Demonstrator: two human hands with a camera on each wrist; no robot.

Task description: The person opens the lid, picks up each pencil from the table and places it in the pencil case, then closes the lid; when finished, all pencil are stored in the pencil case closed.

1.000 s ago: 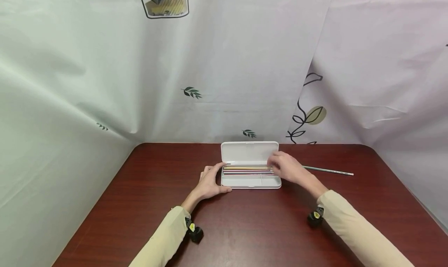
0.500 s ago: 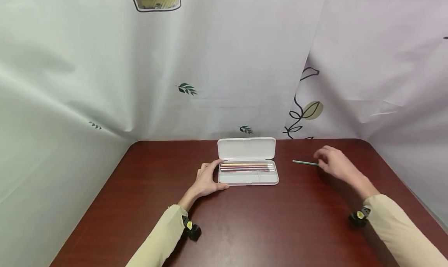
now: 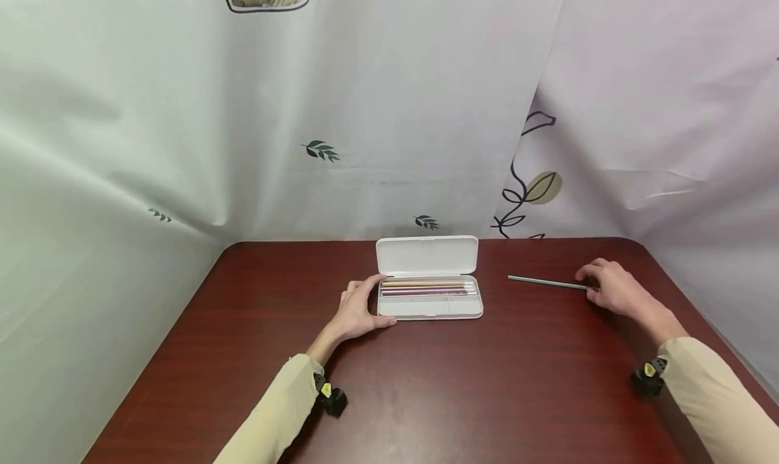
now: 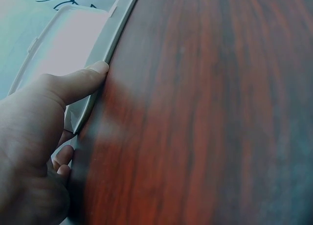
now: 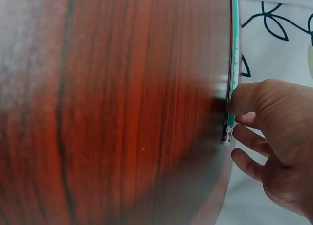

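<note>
A white pencil case (image 3: pixel 414 307) lies on the table with its lid (image 3: pixel 427 256) raised at the back. Several pencils (image 3: pixel 422 288) lie side by side in its rear compartment. My left hand (image 3: pixel 354 315) grips the left end of the case, thumb on the front edge; in the left wrist view that thumb (image 4: pixel 83 83) presses the rim. Off to the right, a green pencil (image 3: pixel 538 281) lies along the table. My right hand (image 3: pixel 619 291) pinches it near its right end, where a metal ferrule (image 5: pixel 228 132) shows in the right wrist view.
The dark red-brown wooden table (image 3: pixel 450 389) has rounded back corners. A pale cloth (image 3: pixel 389 112) printed with leaves hangs behind it and along both sides. A small black camera sits on each wrist.
My right hand has moved from the case's right end rightward to the green pencil and now holds its right end. The left hand has stayed on the case. The view has shifted slightly.
</note>
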